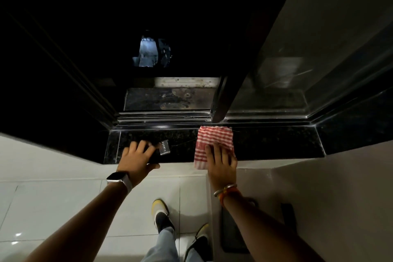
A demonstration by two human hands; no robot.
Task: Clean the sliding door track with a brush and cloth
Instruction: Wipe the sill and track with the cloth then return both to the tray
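A black granite sill (276,142) runs across the middle of the head view. Behind it lies the metal sliding door track (163,117) with several parallel rails. My left hand (136,158) is wrapped over the black handle of a small brush (164,148), whose pale bristle head points right on the sill. To the right, a red-and-white checked cloth (213,137) lies folded on the sill, its near edge hanging over the front. My right hand (221,164) presses on the cloth's near half, fingers stretched forward.
The dark frame of the sliding door (220,100) stands on the track just behind the cloth, with its glass pane (297,70) to the right. A stained outer ledge (168,99) lies beyond the track. White tiled wall and floor (63,208) are below, with my feet (161,217).
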